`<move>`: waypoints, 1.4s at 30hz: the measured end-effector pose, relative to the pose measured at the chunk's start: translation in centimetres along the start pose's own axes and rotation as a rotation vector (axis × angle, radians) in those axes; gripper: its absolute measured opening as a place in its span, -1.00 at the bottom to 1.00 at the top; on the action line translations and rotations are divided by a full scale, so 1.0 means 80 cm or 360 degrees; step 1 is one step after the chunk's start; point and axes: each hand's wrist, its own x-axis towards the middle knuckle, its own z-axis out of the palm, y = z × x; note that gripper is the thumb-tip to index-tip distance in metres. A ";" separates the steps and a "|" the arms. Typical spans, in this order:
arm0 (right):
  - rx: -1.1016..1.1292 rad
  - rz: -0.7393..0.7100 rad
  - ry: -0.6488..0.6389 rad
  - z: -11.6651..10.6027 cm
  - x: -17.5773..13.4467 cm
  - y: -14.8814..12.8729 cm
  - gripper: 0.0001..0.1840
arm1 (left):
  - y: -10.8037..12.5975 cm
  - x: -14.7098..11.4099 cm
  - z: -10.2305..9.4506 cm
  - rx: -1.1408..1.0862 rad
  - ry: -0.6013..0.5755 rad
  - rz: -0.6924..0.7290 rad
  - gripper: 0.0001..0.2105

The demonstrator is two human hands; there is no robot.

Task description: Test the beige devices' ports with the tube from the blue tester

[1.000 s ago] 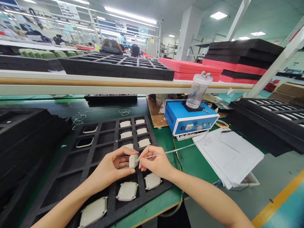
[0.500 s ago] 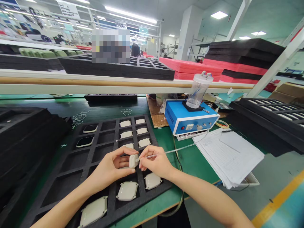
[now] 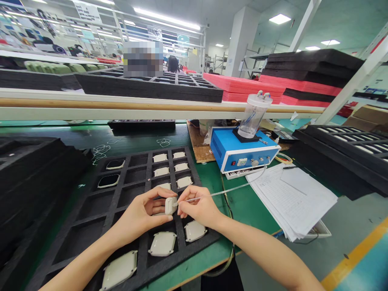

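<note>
My left hand [image 3: 142,210] grips a small cream watch case [image 3: 170,205] between thumb and fingers, above a black foam tray [image 3: 182,257]. My right hand [image 3: 198,207] is closed in a pinch on the end of a clear thin tube [image 3: 232,188], its tip against or very near the case's side. The exact contact is too small to tell. More cream watch cases [image 3: 162,244] lie in the tray's right compartments. Two cases with dark faces [image 3: 108,181] sit in its far left compartments.
The tube runs to a blue machine [image 3: 245,149] with a clear cylinder [image 3: 253,115] on top. Papers [image 3: 294,198] lie to the right. Stacked black foam [image 3: 33,194] stands at left, and another filled tray [image 3: 354,139] at right. A shelf edge [image 3: 151,113] crosses above the bench.
Both hands, the watch case and the tube stay in place. Only a person in the background, blurred out, has shifted slightly.
</note>
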 end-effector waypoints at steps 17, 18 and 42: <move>-0.0094 -0.0233 0.0197 -0.004 -0.010 -0.009 -0.94 | 0.035 -0.011 -0.031 -0.0132 0.0481 -0.0021 -0.65; -0.0123 -0.0226 0.0168 -0.005 -0.010 -0.008 -0.93 | 0.039 -0.014 -0.040 -0.0074 0.0522 -0.0081 -0.64; -0.0216 -0.0100 -0.0026 -0.008 -0.007 0.001 -0.92 | 0.034 0.018 -0.147 0.1848 0.0694 -0.0421 -0.76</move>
